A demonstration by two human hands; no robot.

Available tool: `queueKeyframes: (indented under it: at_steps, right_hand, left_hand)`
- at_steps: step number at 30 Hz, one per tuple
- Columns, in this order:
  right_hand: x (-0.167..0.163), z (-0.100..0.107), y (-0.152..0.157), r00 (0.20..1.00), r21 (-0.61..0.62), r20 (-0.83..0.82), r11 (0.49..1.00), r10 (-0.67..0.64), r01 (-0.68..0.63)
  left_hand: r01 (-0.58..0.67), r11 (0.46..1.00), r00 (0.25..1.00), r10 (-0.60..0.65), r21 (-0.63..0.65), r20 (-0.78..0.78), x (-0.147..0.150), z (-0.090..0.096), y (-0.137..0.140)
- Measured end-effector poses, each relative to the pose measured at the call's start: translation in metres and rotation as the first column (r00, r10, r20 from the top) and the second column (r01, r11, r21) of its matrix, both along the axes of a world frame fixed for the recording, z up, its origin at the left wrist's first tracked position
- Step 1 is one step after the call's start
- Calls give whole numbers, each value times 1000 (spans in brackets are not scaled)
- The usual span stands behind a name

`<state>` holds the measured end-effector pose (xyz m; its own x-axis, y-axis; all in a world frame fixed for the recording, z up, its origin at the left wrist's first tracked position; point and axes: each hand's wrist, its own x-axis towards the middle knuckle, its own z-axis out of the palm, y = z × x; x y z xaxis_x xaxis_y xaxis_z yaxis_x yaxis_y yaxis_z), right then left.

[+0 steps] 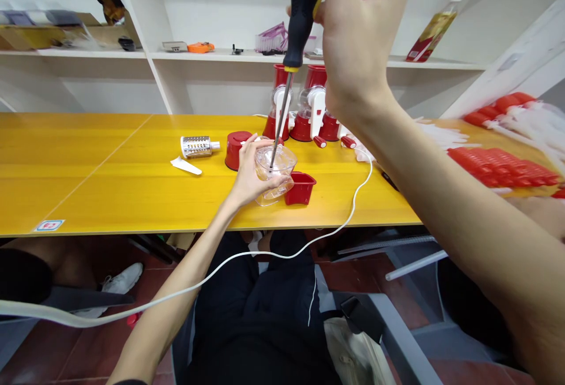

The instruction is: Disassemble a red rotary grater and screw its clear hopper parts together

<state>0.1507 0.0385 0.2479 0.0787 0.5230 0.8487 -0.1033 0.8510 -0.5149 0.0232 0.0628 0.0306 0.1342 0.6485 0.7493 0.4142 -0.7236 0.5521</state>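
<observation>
Pinching the clear part [286,162] at the bench [110,188] in the left grip [253,178]; clasping the screwdriver [302,17], pointed down into it, in the right grip [358,32]. Apparently fastening or loosening; next, probably calls for steady twisting.

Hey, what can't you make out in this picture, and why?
All in the head view:
Screwdriver: handle's end, cut off by the top edge; whether its tip touches anything inside the clear plastic part, too small.
Right hand: some fingers, beyond the top edge.
Rightmost red-based appliance: upper part, behind that hand.
Table sticker: print, too small.
</observation>
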Motion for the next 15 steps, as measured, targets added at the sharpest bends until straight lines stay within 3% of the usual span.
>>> queueKeyframes:
  at_steps: [4,9,15]
  right_hand:
    - [-6,2,-6,1000,-34,6,999,-4,4]
    - [-6,5,-10,997,-197,32,978,-67,72]
    - [-5,2,-9,999,-63,37,998,24,-21]
  left_hand:
    - [-4,1000,1000,4,0,10,0,1,-1]
    - [-11,1000,1000,11,1,-7,0,0,0]
    - [-4,1000,1000,4,2,6,0,0,0]
